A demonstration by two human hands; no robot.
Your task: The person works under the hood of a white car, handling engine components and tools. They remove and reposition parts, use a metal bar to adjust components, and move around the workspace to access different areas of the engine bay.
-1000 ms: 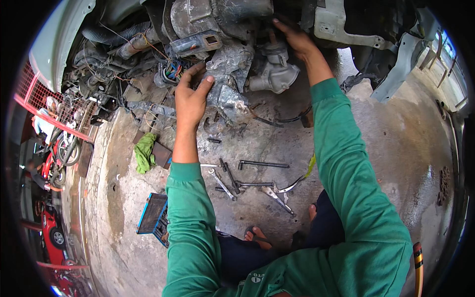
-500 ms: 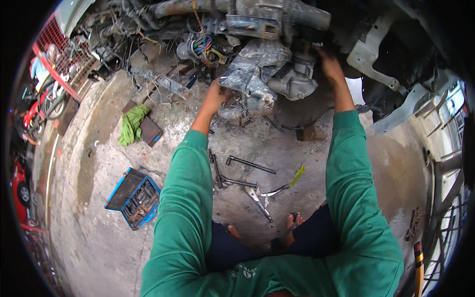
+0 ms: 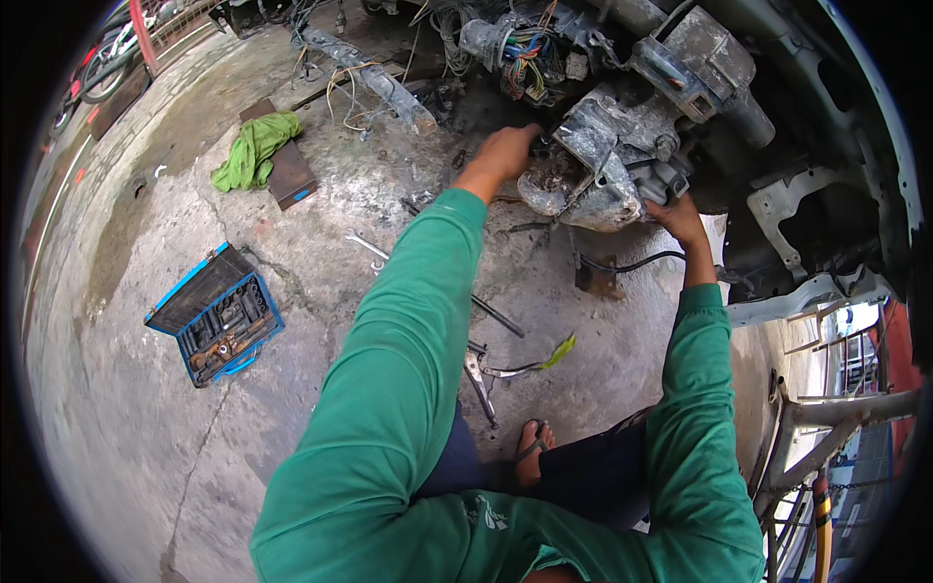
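Observation:
A dirt-caked grey metal bracket (image 3: 589,141) hangs at the underside of a vehicle's front, with a cast metal housing (image 3: 661,180) at its right. My right hand (image 3: 684,220) is closed on the housing's lower edge from below; part of the fingers is hidden behind it. My left hand (image 3: 505,154) is at the bracket's left side, fingers curled together beside a dark part. What they hold, if anything, is hidden. A rounded, dirt-caked piece (image 3: 544,189) sits just right of that hand, under the bracket.
Coloured wiring (image 3: 525,68) hangs above the bracket. On the concrete lie a spanner (image 3: 365,243), locking pliers (image 3: 478,387), a dark bar (image 3: 498,317) and an open blue socket set (image 3: 225,325). A green cloth (image 3: 255,151) covers part of a brown block. A metal frame (image 3: 826,413) stands at right.
The view has turned, so the floor and vehicle sit differently. My left hand has left the bracket's edge for a place beside it. The right hand has come down to the housing's lower edge.

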